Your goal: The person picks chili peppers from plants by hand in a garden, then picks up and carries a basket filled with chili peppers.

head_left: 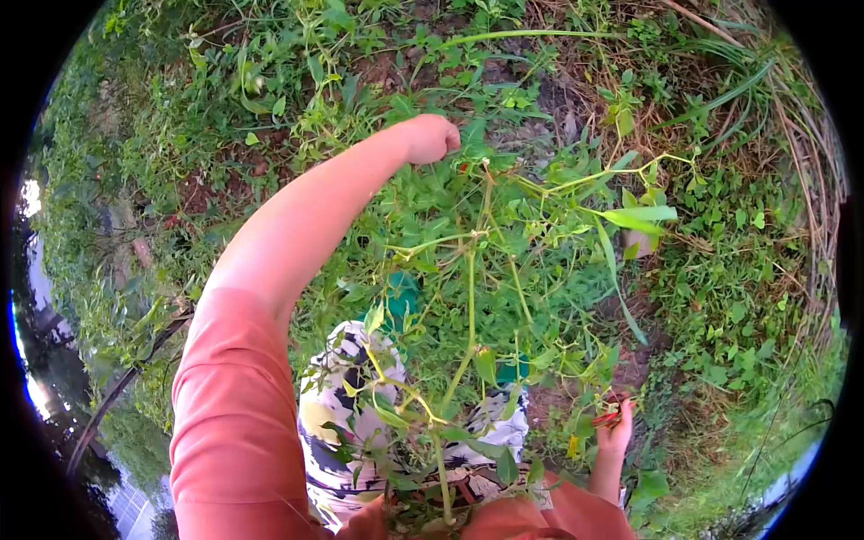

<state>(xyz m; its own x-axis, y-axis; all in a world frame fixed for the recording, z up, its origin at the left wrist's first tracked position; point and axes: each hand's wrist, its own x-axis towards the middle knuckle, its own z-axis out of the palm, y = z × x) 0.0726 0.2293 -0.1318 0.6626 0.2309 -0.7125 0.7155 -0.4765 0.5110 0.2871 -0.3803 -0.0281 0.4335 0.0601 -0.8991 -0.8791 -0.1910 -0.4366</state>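
Observation:
My left hand [434, 139] reaches far forward over the greenery, its fingers curled closed; whatever they grip is hidden beneath the hand. A small red spot, perhaps a pepper, shows just below these fingers. Close to my body at the lower right, my right hand [616, 428] is closed around several thin red chili peppers [608, 417]. Between the two hands rises a chili plant [472, 297] with forking green stems and sparse leaves, standing in front of my torso. A yellowish pepper [573, 446] hangs beside my right hand.
Low weeds [720, 297] cover the ground on both sides, with dry straw [792, 171] at the right. Below me are my patterned trousers [346, 423] and green boots [403, 293], partly behind leaves. A dark curved pole [117, 391] stands at the left.

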